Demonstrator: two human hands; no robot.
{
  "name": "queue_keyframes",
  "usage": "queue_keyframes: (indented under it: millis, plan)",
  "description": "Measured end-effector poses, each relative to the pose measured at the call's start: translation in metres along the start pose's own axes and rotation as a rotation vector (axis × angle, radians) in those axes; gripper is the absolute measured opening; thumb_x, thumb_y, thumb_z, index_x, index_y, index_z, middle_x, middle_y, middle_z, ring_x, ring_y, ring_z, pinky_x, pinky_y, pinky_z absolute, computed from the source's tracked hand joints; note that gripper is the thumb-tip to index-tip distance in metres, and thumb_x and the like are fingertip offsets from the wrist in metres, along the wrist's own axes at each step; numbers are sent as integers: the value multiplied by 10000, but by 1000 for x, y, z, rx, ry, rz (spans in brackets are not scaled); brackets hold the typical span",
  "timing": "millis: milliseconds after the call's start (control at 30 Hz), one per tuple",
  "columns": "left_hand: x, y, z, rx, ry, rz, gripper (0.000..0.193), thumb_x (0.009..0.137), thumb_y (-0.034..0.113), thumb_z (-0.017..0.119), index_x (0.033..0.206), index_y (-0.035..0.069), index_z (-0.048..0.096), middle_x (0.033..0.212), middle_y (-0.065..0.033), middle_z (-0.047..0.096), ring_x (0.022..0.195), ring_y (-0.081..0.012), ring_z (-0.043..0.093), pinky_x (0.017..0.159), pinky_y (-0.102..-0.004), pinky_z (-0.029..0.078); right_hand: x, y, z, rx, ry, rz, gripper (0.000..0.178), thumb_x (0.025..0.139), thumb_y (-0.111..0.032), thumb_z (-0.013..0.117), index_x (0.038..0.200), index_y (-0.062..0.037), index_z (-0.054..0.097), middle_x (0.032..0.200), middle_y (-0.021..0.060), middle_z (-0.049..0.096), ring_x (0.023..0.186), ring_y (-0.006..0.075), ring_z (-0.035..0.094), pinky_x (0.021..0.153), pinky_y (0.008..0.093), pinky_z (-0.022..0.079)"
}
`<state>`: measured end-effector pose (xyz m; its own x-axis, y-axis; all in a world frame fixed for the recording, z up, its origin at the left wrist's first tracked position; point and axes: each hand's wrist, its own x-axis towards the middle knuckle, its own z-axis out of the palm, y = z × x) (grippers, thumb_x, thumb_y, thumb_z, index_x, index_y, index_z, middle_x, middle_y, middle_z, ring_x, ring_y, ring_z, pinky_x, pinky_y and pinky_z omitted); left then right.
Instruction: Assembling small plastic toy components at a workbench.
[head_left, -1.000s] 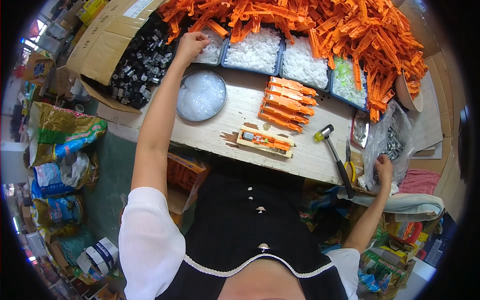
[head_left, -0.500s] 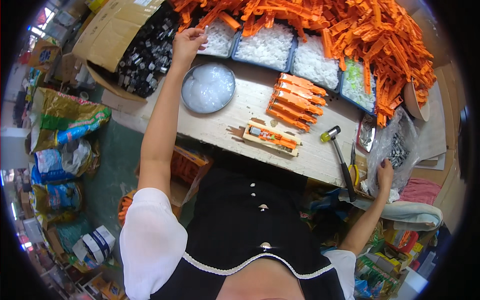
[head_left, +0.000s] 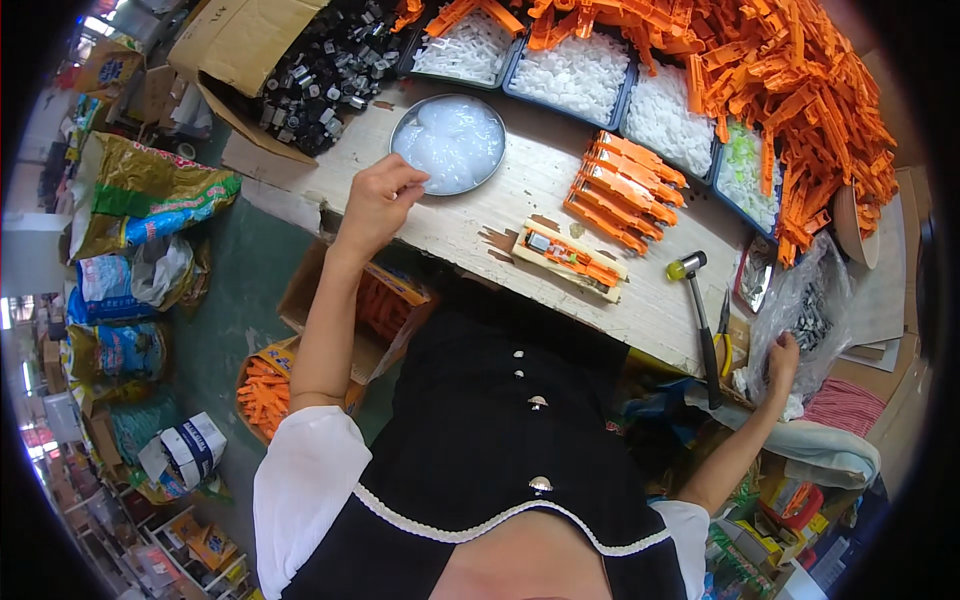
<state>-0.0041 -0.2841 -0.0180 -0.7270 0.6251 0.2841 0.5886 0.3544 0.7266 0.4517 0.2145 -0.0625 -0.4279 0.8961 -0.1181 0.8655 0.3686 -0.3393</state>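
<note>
At the near-left rim of the round metal bowl [head_left: 400,128], which holds whitish translucent grease [head_left: 455,150], my left hand [head_left: 380,203] pinches a small white plastic part, barely visible at the fingertips. My right hand [head_left: 783,362] is at the mouth of a clear plastic bag [head_left: 835,275] of small grey metal parts [head_left: 813,318]; its fingers are curled, and what they hold is hidden. Between the hands, a pale fixture block [head_left: 522,250] carries an orange plastic housing [head_left: 575,262] with small parts inside. Several orange housings [head_left: 625,190] lie in a row behind it.
Blue trays of white parts [head_left: 570,80] and one with some green pieces [head_left: 742,160] line the back, beneath heaped orange housings [head_left: 820,110]. A carton of black parts [head_left: 325,80] stands left. A hammer [head_left: 703,330] and yellow-handled pliers [head_left: 724,345] lie by the right front edge.
My left hand has come back from the far white-parts tray toward me, to the bowl's near rim, with the small white part. My right hand stays at the bag. The view has shifted slightly.
</note>
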Motion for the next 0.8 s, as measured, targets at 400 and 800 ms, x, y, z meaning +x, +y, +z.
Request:
queue_keyframes:
  millis: [400,800]
  plan:
    - [10,-4,24,309,-23,184,67,678,-25,611,737,8,607,740,-103,552,756,-272,559,658,-348,463,-22,-9,-9,-139,54,45,146,738,-106,578,814,18,579,756,169,606,720,269,590,666,359,443]
    - [11,43,35,-595,18,-144,101,756,-20,622,855,-10,638,798,-12,546,682,-73,534,582,-205,428,-81,-172,-20,748,349,-230,111,864,-144,560,902,-43,584,823,14,568,710,89,506,642,212,417]
